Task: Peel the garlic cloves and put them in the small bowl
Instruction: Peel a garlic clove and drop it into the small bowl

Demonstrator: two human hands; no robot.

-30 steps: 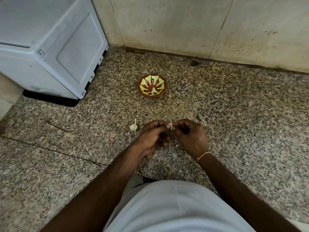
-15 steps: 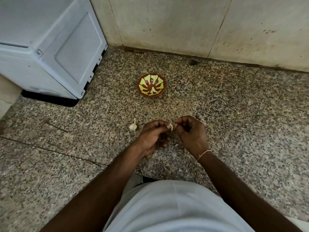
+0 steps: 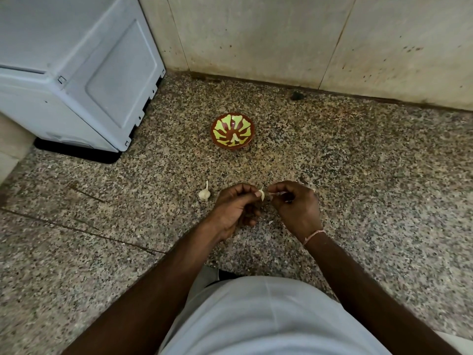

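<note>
Head view: left hand (image 3: 234,207) pinching a garlic clove (image 3: 261,193) at thumb and fingertip, low over a speckled granite floor (image 3: 358,188). Right hand (image 3: 294,204) curled close against it, fingertips pinching a pale strip of skin (image 3: 277,193) beside the clove. Just left of the hands, a partial garlic bulb (image 3: 204,192) lying on the floor. Farther off, toward the wall, a small red bowl (image 3: 232,130) with a yellow-green pattern, one pale clove inside. White appliance (image 3: 76,73) at far left. No readable writing or brand anywhere.
</note>
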